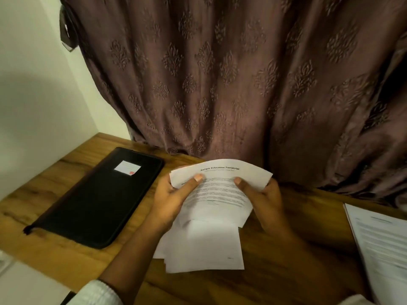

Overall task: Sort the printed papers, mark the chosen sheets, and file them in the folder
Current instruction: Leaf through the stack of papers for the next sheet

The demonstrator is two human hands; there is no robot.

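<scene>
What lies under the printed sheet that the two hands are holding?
Under the printed sheet: more white sheets, fanned out over the wooden table. Their number and print are covered.

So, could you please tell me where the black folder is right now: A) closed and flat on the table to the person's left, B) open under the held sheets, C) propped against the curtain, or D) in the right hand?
A: the black folder lies closed and flat on the table, left of the left hand holding the sheets.
</scene>
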